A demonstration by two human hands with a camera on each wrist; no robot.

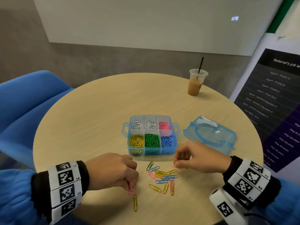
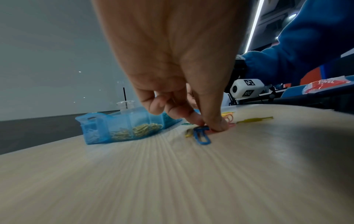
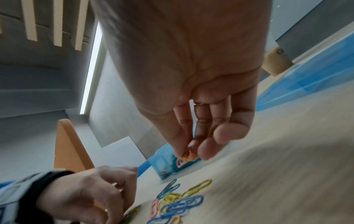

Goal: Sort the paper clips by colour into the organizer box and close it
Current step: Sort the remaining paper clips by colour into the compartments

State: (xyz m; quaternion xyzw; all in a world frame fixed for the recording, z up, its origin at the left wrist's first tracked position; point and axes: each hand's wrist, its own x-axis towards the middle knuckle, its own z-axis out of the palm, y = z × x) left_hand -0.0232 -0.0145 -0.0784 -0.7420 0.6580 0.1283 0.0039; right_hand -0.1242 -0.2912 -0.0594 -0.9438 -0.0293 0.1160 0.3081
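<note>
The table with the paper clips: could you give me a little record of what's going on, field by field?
Box: organizer box open, near the middle of the round table
Compartments: white, pink, yellow, green and blue clips, each colour apart
Lid: lid off, lying on the table to the right of the box
Loose clips: mixed pile of clips in front of the box
Left hand: left hand pinches a pink clip at the table
Right hand: right hand pinches clips, pink and yellow
Also there: iced drink with straw at the far edge

Organizer box just beyond hands
</note>
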